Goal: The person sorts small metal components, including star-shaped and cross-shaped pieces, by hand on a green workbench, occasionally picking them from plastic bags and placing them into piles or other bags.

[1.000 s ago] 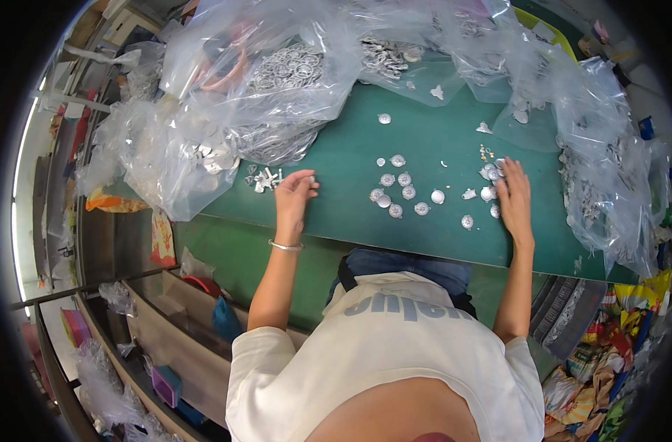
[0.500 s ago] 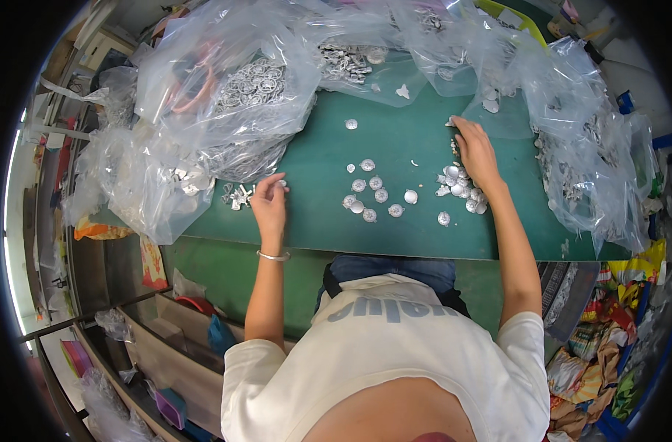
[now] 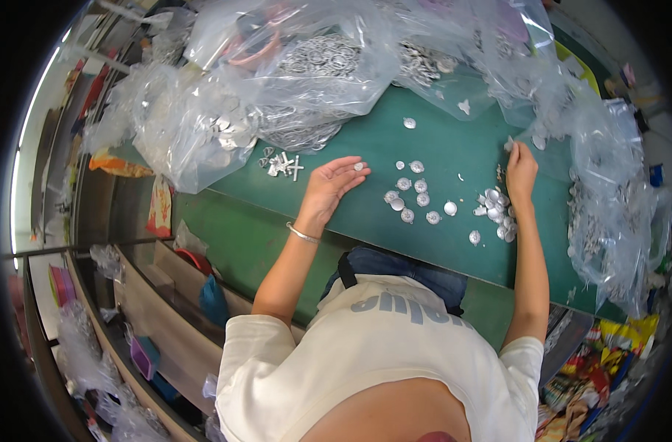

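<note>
Small silver discs [image 3: 415,197] lie loose on the green bench [image 3: 365,221], between our two hands. Our left hand [image 3: 332,184] rests palm-up just left of the discs, fingers spread wide, one disc lying on the fingertips. Our right hand [image 3: 520,171] reaches past a second heap of discs [image 3: 494,214] toward the clear bags [image 3: 601,191]; we cannot tell whether its fingers pinch anything. Risk, as we judge it: a sweep of either wrist could scatter the discs, and those nearest us lie close to the bench's near edge — a nudge might send them off. Open room remains only left of the discs; bags of parts [image 3: 306,81] crowd the far side.
</note>
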A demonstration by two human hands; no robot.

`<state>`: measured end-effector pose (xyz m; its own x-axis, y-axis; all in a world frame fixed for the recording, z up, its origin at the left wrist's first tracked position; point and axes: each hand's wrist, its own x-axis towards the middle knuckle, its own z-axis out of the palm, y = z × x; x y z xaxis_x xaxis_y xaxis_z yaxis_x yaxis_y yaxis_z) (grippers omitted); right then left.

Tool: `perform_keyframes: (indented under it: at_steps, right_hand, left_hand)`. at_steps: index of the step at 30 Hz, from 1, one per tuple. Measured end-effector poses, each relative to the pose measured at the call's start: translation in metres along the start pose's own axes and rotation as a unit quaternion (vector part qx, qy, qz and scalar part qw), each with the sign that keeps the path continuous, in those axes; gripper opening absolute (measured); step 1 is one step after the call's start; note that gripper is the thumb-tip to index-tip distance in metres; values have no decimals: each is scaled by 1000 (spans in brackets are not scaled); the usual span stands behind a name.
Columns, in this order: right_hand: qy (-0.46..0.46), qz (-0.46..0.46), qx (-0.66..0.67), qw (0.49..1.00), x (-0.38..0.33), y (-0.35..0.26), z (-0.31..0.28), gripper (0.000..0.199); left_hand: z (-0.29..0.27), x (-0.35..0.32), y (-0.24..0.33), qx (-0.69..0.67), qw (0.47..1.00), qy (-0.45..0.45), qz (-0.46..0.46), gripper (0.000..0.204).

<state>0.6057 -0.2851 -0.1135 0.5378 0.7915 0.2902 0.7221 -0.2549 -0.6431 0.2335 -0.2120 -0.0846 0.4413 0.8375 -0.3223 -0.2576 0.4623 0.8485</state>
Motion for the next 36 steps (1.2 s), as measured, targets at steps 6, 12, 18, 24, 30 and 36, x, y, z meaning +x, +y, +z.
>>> perform_keyframes:
  at_steps: [6,12,18,24,30,36]
  right_hand:
    - [-170,333,606,702,7,-45,9,20]
    - [-93,25,46,994,68,1,71,33]
    - [-108,-33,-115,987,79,-38,80,31]
    - [-63,-142,22,988,78,-15,81,19]
    - [-172,331,566,735,38,-41,44,14]
    - [-281,271,593,704,-25,-55,-5,24]
  left_hand:
    - [-4,-2,-6,-6,1000,22,-17,31]
    - [-4,0,-6,-2,1000,14,-26,31]
    - [-9,-11,-1,-29,1000,-2,-2,32]
    - [-8,-13,2,-49,999,-2,-1,31]
    - [-33,-24,1,-41,996,74,28,24]
    - [-117,-23,19,133,906,350,195,15]
